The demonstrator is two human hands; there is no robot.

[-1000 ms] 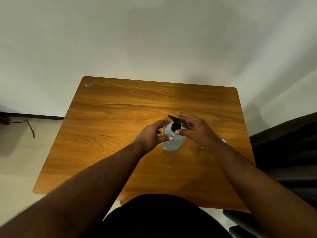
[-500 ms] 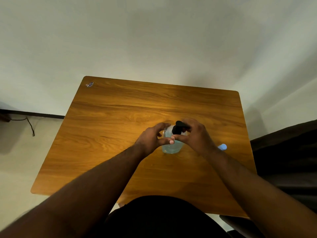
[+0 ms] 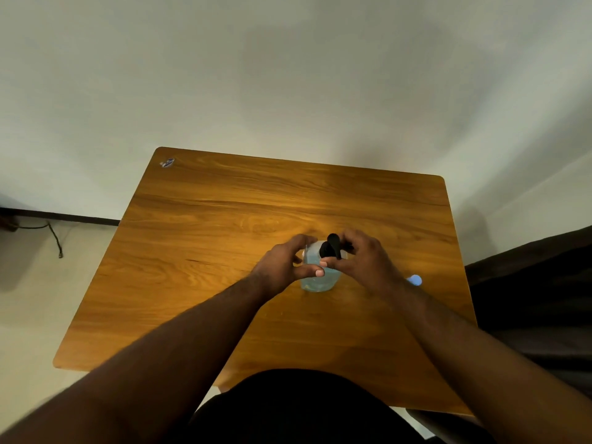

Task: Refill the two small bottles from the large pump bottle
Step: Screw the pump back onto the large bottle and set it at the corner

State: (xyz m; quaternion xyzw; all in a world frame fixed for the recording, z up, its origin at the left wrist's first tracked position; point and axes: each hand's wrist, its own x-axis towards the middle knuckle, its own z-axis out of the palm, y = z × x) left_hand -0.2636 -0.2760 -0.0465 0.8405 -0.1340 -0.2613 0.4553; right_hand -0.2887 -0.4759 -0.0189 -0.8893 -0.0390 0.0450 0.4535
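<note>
Large pump bottle [image 3: 318, 277]: clear, pale-blue liquid, black pump head [image 3: 330, 246], upright on table. Small pale-blue object [image 3: 415, 279] lies to its right, mostly hidden.

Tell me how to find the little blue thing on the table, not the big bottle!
Start at the wooden table and find the clear pump bottle with the black top that both hands hold. Look past the right hand, toward the table's right edge. Peeping out behind that wrist is a small rounded pale blue tip, the only solid blue thing there; the rest is hidden.
</note>
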